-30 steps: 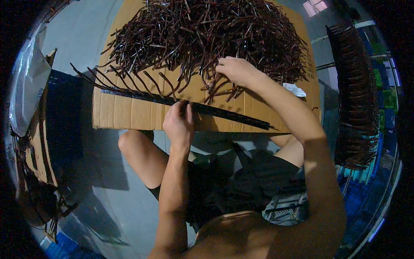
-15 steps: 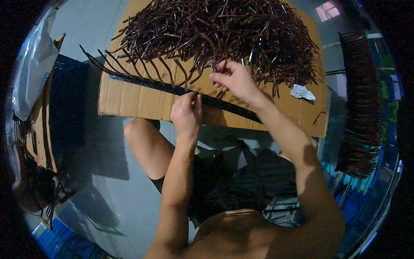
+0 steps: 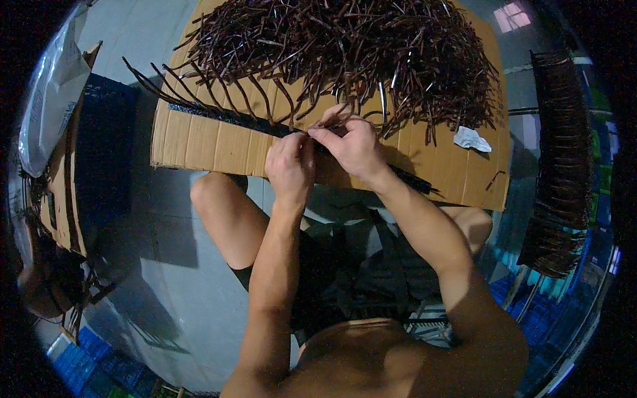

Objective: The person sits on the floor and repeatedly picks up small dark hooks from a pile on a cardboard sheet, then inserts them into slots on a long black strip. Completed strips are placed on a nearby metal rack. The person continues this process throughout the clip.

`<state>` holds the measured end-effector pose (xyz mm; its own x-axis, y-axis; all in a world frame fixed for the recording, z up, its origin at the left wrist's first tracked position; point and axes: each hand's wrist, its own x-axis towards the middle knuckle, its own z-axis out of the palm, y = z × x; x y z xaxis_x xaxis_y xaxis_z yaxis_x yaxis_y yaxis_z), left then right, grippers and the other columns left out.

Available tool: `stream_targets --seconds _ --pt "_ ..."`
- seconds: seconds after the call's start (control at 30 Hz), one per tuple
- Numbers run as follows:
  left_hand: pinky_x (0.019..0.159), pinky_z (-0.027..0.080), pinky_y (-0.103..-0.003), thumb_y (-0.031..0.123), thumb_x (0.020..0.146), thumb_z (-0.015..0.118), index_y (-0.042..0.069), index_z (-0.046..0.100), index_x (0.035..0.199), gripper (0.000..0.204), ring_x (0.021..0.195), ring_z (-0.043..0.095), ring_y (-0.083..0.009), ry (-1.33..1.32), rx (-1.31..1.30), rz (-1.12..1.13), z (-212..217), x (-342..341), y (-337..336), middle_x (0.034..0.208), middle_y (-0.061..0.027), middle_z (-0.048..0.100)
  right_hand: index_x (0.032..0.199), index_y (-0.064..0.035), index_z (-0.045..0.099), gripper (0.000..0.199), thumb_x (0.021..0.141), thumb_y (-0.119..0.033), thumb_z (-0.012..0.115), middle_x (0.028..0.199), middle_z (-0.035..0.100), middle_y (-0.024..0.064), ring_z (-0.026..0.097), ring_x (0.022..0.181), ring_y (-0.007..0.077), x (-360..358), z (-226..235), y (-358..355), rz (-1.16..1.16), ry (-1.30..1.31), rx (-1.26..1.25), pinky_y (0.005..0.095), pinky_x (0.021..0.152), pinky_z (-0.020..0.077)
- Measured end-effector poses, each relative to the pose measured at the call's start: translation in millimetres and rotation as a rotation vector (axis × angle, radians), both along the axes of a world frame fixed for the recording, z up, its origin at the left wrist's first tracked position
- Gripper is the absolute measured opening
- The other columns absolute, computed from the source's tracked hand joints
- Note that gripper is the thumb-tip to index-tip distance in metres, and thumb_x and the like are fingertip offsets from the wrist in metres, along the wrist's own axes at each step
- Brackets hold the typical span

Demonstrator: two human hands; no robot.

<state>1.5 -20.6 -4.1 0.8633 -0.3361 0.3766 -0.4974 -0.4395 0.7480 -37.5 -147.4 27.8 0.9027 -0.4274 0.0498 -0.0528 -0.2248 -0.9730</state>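
Observation:
A long black strip [image 3: 229, 119] lies slantwise over the near part of a cardboard sheet [image 3: 199, 144]. Several dark brown, curved strands [image 3: 265, 99] stand up from its left half. My left hand [image 3: 290, 166] pinches the strip about midway along, close to the last of these strands. Right beside it, my right hand [image 3: 353, 147] is closed on a thin brown strand [image 3: 336, 119], its fingertips almost meeting those of the left hand. Both hands cover the strip's middle; its right end [image 3: 413, 179] shows past my right wrist.
A big heap of loose brown strands [image 3: 345, 50] covers the far part of the cardboard. A crumpled white paper [image 3: 472, 139] and one stray strand [image 3: 494, 180] lie at the right. A rack hung with dark strands [image 3: 561, 159] stands farther right; a plastic bag [image 3: 50, 99] is at left.
My right hand has come from the heap's near edge down and toward my left hand, bringing a brown strand to the strip. My left hand stays at nearly the same spot.

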Motion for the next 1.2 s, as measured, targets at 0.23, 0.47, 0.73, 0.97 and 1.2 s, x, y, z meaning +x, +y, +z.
stream_targets --seconds 0.23,0.47,0.73,0.97,1.2 --pt "0.067 0.046 -0.038 0.010 0.078 0.065 0.006 0.063 0.083 0.007 0.073 0.060 -0.0283 -0.042 0.024 0.006 -3.8 2.3 -0.3 0.079 -0.0089 0.065 0.090 -0.0001 0.059 0.015 0.081 -0.006 0.069 0.080 0.065 0.0025 0.060 0.075 0.0082 -1.1 -4.6 -0.2 -0.023 -0.026 0.112 0.0229 0.069 0.0483" --pt "0.068 0.047 -0.039 0.011 0.076 0.066 0.005 0.062 0.087 0.012 0.077 0.060 -0.0299 0.010 0.083 -0.031 -5.8 1.6 4.4 0.083 -0.0101 0.064 0.084 0.0006 0.065 0.012 0.080 -0.011 0.069 0.080 0.067 0.0079 0.063 0.072 0.0147 -0.4 10.9 10.9 -0.067 0.135 -0.286 0.0277 0.067 0.0491" --pt "0.066 0.049 -0.036 0.017 0.076 0.071 0.004 0.060 0.092 0.024 0.076 0.061 -0.0276 0.033 -0.020 0.024 10.6 -14.8 -5.2 0.086 -0.0111 0.063 0.096 0.0001 0.057 0.017 0.081 -0.001 0.064 0.094 0.065 0.0091 0.063 0.086 0.0159 -9.4 3.2 -18.1 0.061 0.014 0.388 0.0293 0.079 0.0512" --pt "0.062 0.050 -0.035 0.015 0.076 0.071 0.006 0.062 0.085 0.016 0.069 0.062 -0.0282 -0.048 -0.013 0.004 -2.9 -21.1 -12.3 0.080 -0.0104 0.065 0.102 -0.0002 0.049 0.014 0.089 0.000 0.055 0.097 0.065 0.0110 0.063 0.089 0.0144 -24.4 3.4 -19.7 0.029 0.045 0.274 0.0254 0.080 0.0507" --pt "0.069 0.051 -0.037 0.014 0.077 0.069 0.004 0.064 0.088 0.015 0.076 0.064 -0.0297 -0.014 0.073 -0.065 -7.4 -21.0 -10.2 0.087 -0.0124 0.066 0.100 -0.0003 0.048 0.011 0.091 0.002 0.052 0.097 0.065 0.0124 0.063 0.093 0.0167 -27.0 -3.0 -9.6 0.010 -0.018 0.243 0.0283 0.085 0.0505"
